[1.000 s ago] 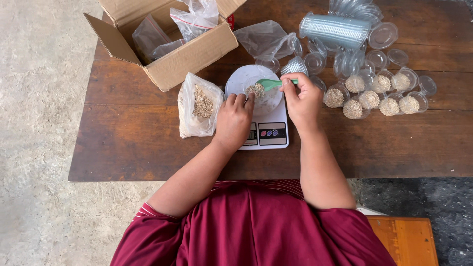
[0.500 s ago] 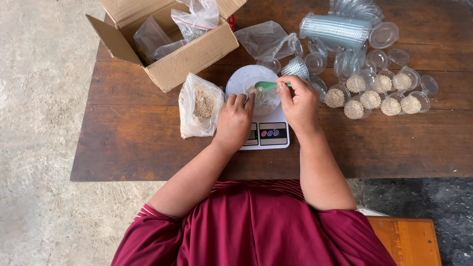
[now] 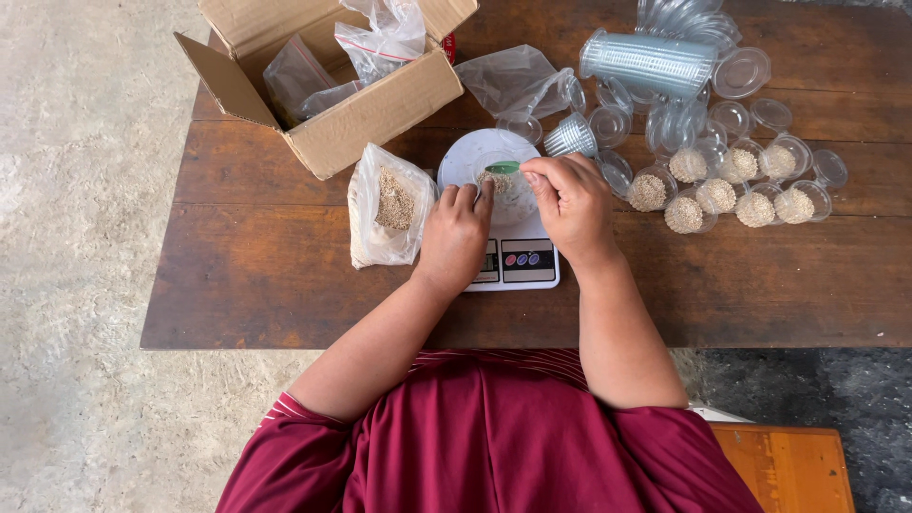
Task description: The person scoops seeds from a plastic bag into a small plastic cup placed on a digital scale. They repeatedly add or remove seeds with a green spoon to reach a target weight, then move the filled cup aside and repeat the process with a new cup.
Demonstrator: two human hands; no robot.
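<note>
A white digital scale (image 3: pixel 518 261) sits on the wooden table (image 3: pixel 237 275), with a small clear cup of tan grain (image 3: pixel 499 183) on its round white platform (image 3: pixel 472 152). My right hand (image 3: pixel 570 204) pinches a small green scoop (image 3: pixel 503 167) over that cup. My left hand (image 3: pixel 454 237) rests on the scale, fingertips touching the cup's left side. An open plastic bag of the same grain (image 3: pixel 388 204) lies just left of my left hand.
An open cardboard box (image 3: pixel 332 104) with plastic bags stands at the back left. Several filled cups (image 3: pixel 722 190) cluster at the right, behind them empty cups (image 3: pixel 750 114), a sleeve of stacked cups (image 3: pixel 651 65) and a loose clear bag (image 3: pixel 513 81). An orange bench (image 3: pixel 788 465) is lower right.
My right hand has drawn the green scoop a little left and down, over the cup. My left hand stays on the scale beside the cup.
</note>
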